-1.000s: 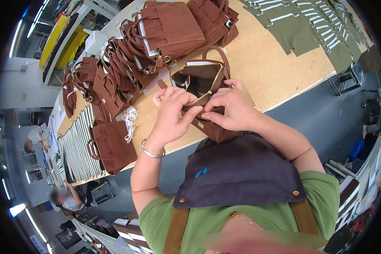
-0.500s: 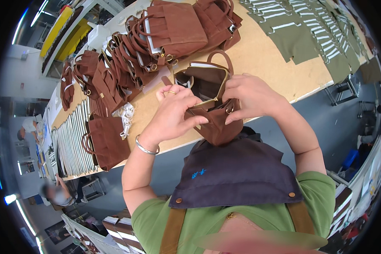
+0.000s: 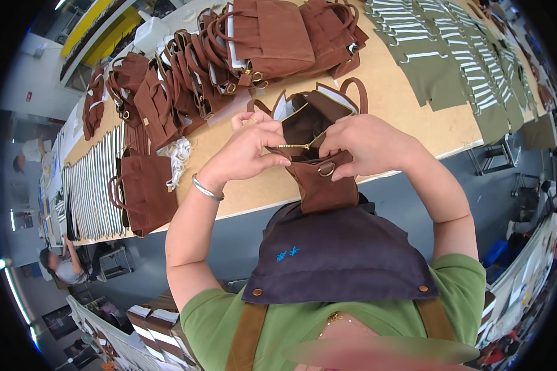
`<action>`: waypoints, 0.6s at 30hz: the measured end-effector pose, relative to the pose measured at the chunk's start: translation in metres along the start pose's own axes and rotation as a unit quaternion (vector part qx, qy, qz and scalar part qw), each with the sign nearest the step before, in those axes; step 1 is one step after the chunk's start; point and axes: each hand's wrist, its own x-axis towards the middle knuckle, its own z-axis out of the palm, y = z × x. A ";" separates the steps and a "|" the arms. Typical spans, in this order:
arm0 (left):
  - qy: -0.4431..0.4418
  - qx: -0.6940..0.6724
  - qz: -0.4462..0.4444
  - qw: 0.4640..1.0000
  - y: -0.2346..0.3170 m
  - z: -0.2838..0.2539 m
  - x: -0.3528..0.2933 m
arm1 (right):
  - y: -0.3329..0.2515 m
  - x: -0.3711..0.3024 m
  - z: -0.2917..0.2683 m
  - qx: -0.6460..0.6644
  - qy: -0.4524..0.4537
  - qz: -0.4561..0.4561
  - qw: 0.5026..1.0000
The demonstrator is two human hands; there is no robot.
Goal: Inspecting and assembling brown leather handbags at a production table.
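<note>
Near the middle of the frame, the brown bag [image 3: 329,196] gapes in front of my apron [image 3: 346,253]. My left hand [image 3: 254,145] is at the left of its mouth, fingers curled and thumb closed in, pinching the rim by the brass zipper [image 3: 293,146]. My right hand [image 3: 368,145] grips the right edge, thumb beside the metal ring [image 3: 326,169]. More brown bags [image 3: 272,37] crowd the table [image 3: 244,191] toward the upper left; olive pieces [image 3: 430,80] with white stripes spread across the upper right.
</note>
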 end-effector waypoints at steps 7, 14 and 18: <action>0.158 0.136 0.006 0.978 0.046 0.012 0.001 | 0.007 0.006 0.002 -0.038 -0.001 -0.008 0.999; 0.173 0.145 -0.002 0.974 0.052 0.042 0.000 | 0.012 0.006 -0.006 0.035 -0.055 0.026 0.998; 0.143 0.070 -0.001 0.987 0.048 0.037 -0.002 | 0.021 0.003 -0.003 0.100 -0.053 0.038 0.993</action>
